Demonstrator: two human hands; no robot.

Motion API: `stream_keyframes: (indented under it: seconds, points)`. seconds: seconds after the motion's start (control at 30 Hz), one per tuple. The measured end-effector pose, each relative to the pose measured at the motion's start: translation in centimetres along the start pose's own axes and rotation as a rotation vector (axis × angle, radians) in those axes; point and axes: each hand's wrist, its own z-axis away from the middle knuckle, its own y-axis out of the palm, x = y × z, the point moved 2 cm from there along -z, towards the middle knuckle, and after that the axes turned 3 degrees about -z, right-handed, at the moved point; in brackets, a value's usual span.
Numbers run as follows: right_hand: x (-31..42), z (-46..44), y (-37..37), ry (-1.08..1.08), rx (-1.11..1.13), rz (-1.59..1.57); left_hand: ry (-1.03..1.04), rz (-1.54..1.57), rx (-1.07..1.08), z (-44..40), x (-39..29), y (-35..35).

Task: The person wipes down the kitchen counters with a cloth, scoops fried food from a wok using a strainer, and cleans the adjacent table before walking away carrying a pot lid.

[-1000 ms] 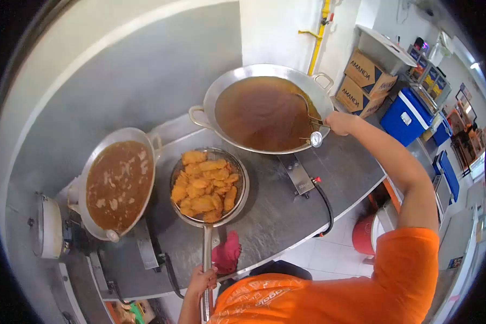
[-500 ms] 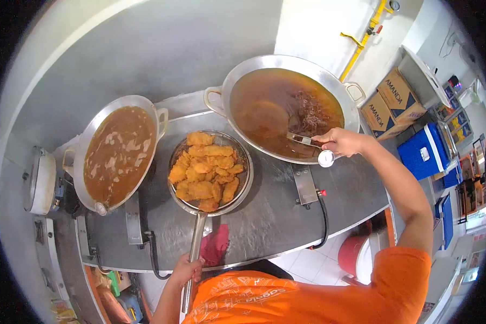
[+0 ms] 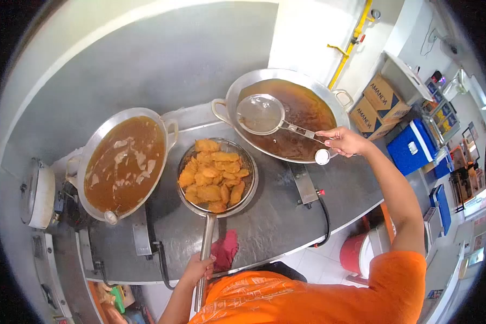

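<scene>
My left hand (image 3: 198, 268) is closed round the long metal handle of a large strainer (image 3: 207, 237). Golden fried pieces (image 3: 213, 175) fill its bowl, which rests over a metal basin on the counter. My right hand (image 3: 344, 141) grips the handle of a small round mesh skimmer (image 3: 260, 114). The skimmer's mesh is over the brown oil in the right wok (image 3: 281, 74), and a dial thermometer (image 3: 322, 156) sits at the rim just below my hand. Pale pieces float in the brown oil of the left wok (image 3: 164, 171).
A red cloth (image 3: 225, 250) lies on the grey counter (image 3: 275, 216) beside the strainer handle. Burner fittings with black hoses (image 3: 326, 216) are below both woks. Cardboard boxes (image 3: 380, 100), a blue cooler (image 3: 411, 147) and a red bucket (image 3: 352, 252) are at the right.
The small skimmer has come up out of the right wok's oil, its round mesh now showing. My left hand still holds the large strainer; the camera view has shifted.
</scene>
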Motion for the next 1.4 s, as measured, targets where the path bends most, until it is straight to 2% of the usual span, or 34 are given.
stream_keyframes:
  seconds: [0.1,0.17,0.2,0.23,0.3,0.33,0.37,0.43,0.47,0.53,0.57,0.63,0.77,0.8,0.9,0.97,1.1,1.17,1.2,1.27,1.3,1.4]
  points:
    - [1.4,1.6,-0.6,0.057,-0.156,0.118,0.011,-0.008,0.025,-0.1,-0.3,-0.6]
    - [1.7,2.0,-1.5,-0.17,-0.377,0.5,0.003,0.027,0.056,0.1,-0.7,-0.5]
    - [1.4,2.2,-1.9,-0.156,-0.489,0.57,0.009,0.024,0.043,0.6,-1.3,-0.2]
    - [0.1,1.7,-2.4,-0.147,-0.495,0.581,0.012,0.023,0.03,0.8,-1.3,-0.2]
    - [-1.1,1.2,-3.6,-0.236,-0.746,0.996,0.008,0.015,0.048,-0.4,-0.3,-1.3]
    - [-1.4,1.4,-3.7,0.001,-0.737,0.978,0.008,0.003,0.045,-0.6,0.4,-1.7]
    - [-1.3,1.4,-3.6,-0.002,-0.732,0.983,0.007,0.01,0.045,-0.4,0.6,-1.5]
    - [-1.8,1.4,-3.6,0.198,-0.798,0.969,-0.005,0.058,0.049,-0.1,0.1,-1.1]
    - [-2.8,0.9,-3.9,0.191,-0.798,0.962,-0.007,0.065,0.04,-0.1,0.0,-0.6]
    - [-4.8,-0.6,-4.7,0.272,-0.753,1.025,0.027,0.078,0.03,-0.1,0.4,0.0]
    - [-5.5,-1.5,-5.2,0.246,-0.753,1.016,0.06,0.094,0.02,-0.3,0.6,1.2]
    - [-6.3,-2.7,-4.4,0.194,-0.571,1.049,0.072,0.101,-0.013,-0.4,1.1,2.6]
    - [-9.9,-8.9,-5.5,-0.067,-0.333,1.109,0.116,0.156,-0.017,0.1,-0.2,6.8]
    - [-10.2,-10.0,-5.7,-0.073,-0.324,1.096,0.108,0.151,-0.031,-0.3,0.1,7.3]
    - [-9.6,-11.6,-5.0,-0.218,-0.256,1.043,0.097,0.13,-0.122,-1.8,1.7,8.0]
    - [-7.9,-11.1,-4.7,-0.357,-0.065,1.009,0.122,0.135,-0.147,-2.2,2.1,8.6]
    - [-8.0,-11.8,-4.5,-0.529,-0.025,0.896,0.142,0.154,-0.19,-2.2,2.0,9.4]
    - [-7.7,-11.7,-4.7,-0.755,-0.066,0.822,0.138,0.139,-0.17,-2.2,2.0,9.4]
    - [-7.3,-11.1,-4.5,-0.769,-0.073,0.818,0.149,0.135,-0.18,-2.4,2.2,9.1]
    - [-7.0,-9.5,-4.4,-0.359,0.118,0.426,0.115,0.171,-0.14,-2.7,2.6,8.9]
    - [-6.7,-9.1,-4.3,-0.373,0.109,0.423,0.129,0.163,-0.146,-2.6,2.5,8.8]
    - [-6.1,-6.8,-3.9,-0.153,0.175,0.071,0.177,0.126,-0.122,-1.8,2.1,8.9]
